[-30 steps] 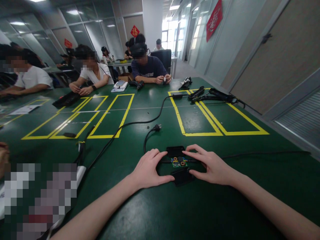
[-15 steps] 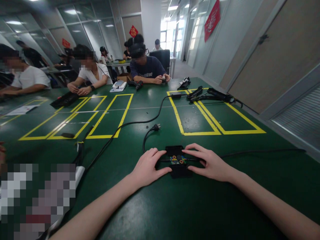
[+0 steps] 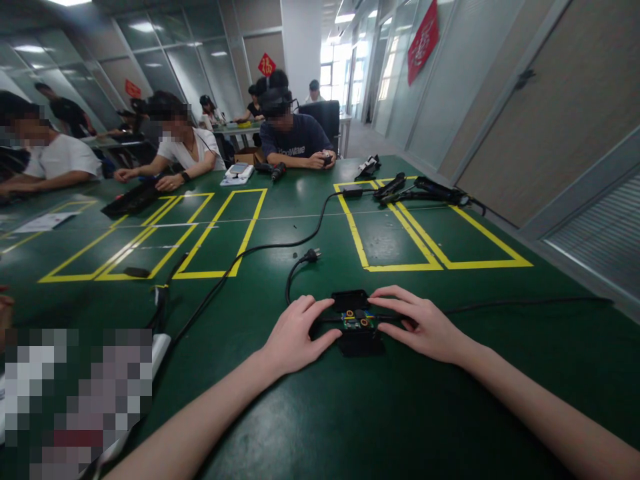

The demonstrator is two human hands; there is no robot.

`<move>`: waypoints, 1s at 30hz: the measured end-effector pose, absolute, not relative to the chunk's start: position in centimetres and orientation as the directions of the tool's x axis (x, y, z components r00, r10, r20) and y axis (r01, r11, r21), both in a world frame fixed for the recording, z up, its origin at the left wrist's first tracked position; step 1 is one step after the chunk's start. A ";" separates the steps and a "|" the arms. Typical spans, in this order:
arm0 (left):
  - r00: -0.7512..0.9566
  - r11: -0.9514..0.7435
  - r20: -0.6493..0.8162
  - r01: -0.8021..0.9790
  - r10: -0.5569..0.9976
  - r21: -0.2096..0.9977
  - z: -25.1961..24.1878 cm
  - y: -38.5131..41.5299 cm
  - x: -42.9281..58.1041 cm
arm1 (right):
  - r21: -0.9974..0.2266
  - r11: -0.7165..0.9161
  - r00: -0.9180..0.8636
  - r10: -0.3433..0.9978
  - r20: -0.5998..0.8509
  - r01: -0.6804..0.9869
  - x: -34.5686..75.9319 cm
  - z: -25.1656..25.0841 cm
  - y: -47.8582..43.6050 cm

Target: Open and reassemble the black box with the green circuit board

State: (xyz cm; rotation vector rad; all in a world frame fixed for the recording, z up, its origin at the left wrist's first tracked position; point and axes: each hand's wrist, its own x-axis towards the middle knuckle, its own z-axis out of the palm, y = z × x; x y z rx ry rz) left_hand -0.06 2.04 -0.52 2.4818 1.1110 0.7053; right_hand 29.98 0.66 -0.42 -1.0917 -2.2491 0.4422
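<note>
In the head view, we are holding the left hand (image 3: pixel 296 333) and right hand (image 3: pixel 424 327) facing, each thumb apart from its forefinger. The circuit board (image 3: pixel 359 322) is lying between the fingertips, the far shell half (image 3: pixel 349 300) sitting between our forefingers, the near shell half (image 3: pixel 361 345) beside our thumbs. Whether we are touching either shell is hard to tell. A plug (image 3: pixel 313 255) is lying beyond the left fingers.

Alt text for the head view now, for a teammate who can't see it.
Left hand and right hand bracket a small circuit board between a far black shell and a near black shell on a green table. A plug lies beyond the left hand, and a person in a dark shirt sits across the table.
</note>
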 end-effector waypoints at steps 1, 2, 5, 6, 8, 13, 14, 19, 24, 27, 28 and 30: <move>0.570 -0.650 0.323 0.589 0.755 0.481 -0.5 2.0 -0.1 | -0.516 0.615 -0.475 0.789 0.391 0.596 30.0 -0.3 0.7; 0.567 -0.662 0.347 0.579 0.747 0.477 -0.5 2.0 -0.1 | -0.507 0.623 -0.463 0.782 0.417 0.596 29.9 -0.3 0.7; 0.570 -0.702 0.412 0.548 0.711 0.455 -0.5 1.9 -0.1 | -0.484 0.657 -0.450 0.752 0.482 0.578 29.7 0.0 0.6; 0.576 -0.716 0.426 0.536 0.698 0.448 -0.4 1.9 -0.1 | -0.480 0.670 -0.454 0.740 0.496 0.567 29.6 0.1 0.6; 0.585 -0.736 0.448 0.511 0.677 0.445 -0.3 1.8 -0.1 | -0.479 0.691 -0.466 0.721 0.512 0.542 29.4 0.3 0.5; 0.593 -0.764 0.485 0.444 0.643 0.468 0.0 1.7 -0.4 | -0.453 0.757 -0.536 0.654 0.534 0.471 29.0 0.7 -0.1; 0.605 -0.773 0.487 0.428 0.630 0.468 0.1 1.7 -0.4 | -0.442 0.766 -0.555 0.643 0.528 0.467 29.0 0.8 -0.3; 0.675 -0.802 0.449 0.400 0.586 0.444 0.1 1.6 -0.6 | -0.433 0.771 -0.630 0.634 0.448 0.467 29.0 1.0 -0.6; 0.692 -0.769 0.365 0.455 0.622 0.449 0.3 1.6 -0.6 | -0.427 0.756 -0.614 0.653 0.443 0.496 28.8 0.3 -0.3; 0.658 -0.751 0.374 0.501 0.653 0.429 0.3 1.7 -0.6 | -0.404 0.750 -0.597 0.661 0.454 0.523 28.7 -0.1 -0.1; 0.646 -0.747 0.382 0.516 0.660 0.419 0.2 1.8 -0.5 | -0.399 0.748 -0.595 0.663 0.453 0.530 28.7 -0.1 0.0; 0.627 -0.741 0.396 0.537 0.671 0.404 0.1 1.8 -0.5 | -0.401 0.736 -0.590 0.677 0.440 0.546 28.8 -0.1 0.1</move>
